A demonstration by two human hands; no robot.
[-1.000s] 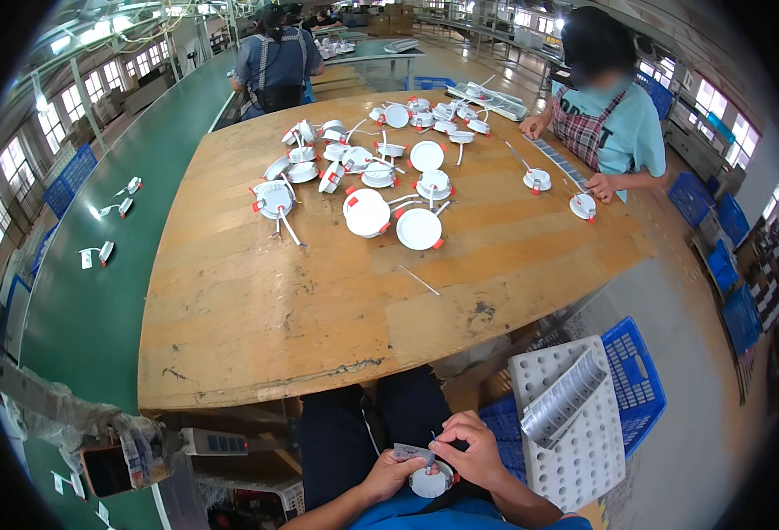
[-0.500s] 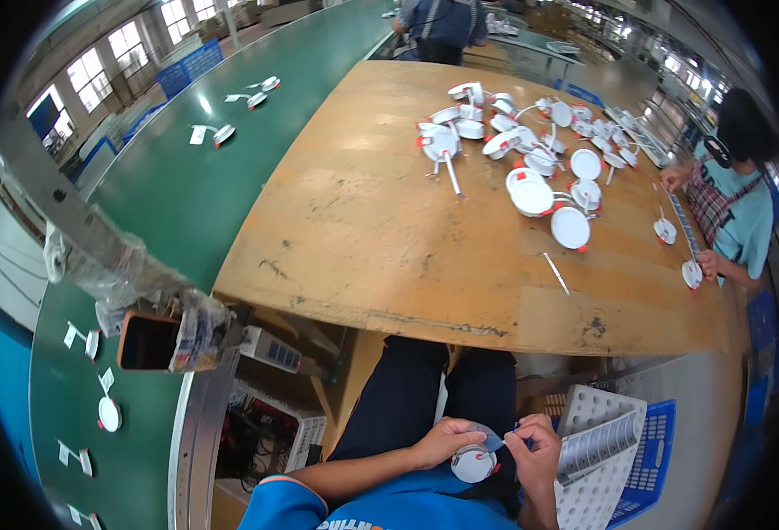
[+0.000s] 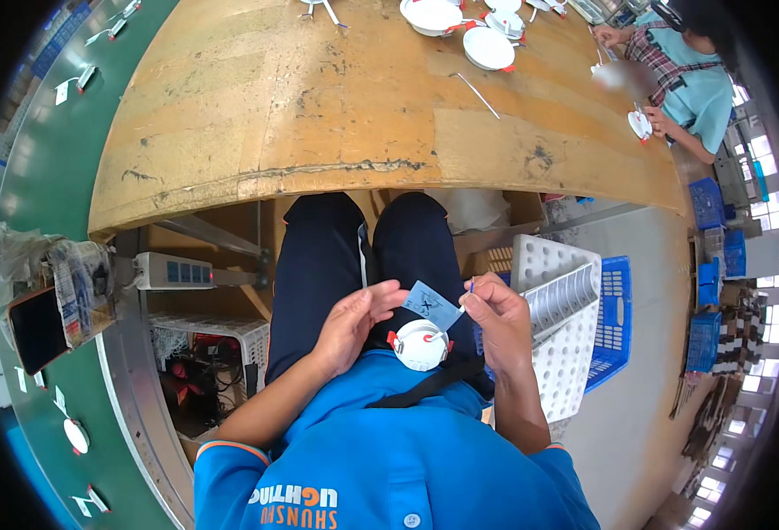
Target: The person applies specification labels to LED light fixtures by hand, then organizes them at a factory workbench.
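A small round white downlight (image 3: 421, 348) with red clip ends lies at my lap, its back side facing up. Just above it is a light-blue paper tag (image 3: 433, 306) with a dark hand-drawn mark. My right hand (image 3: 501, 320) pinches the downlight's white lead near the tag; a bit of blue wire shows at the fingertips. Beside the tag's left edge, my left hand (image 3: 356, 325) has its fingers stretched out and holds nothing. Whether its fingertips touch the tag, I cannot tell.
Ahead stands a wooden table (image 3: 319, 115) with several downlights (image 3: 488, 48) and a thin white strip (image 3: 476, 95). A green conveyor (image 3: 53, 168) with tagged lamps runs left, near a phone (image 3: 38, 329). White foam trays (image 3: 539, 380) and a blue crate (image 3: 615, 327) sit right. A co-worker (image 3: 685, 97) handles another lamp.
The view has tilted down toward my lap. My left hand has let go and spread its fingers; the tag now shows openly between my hands. My right hand keeps its pinch.
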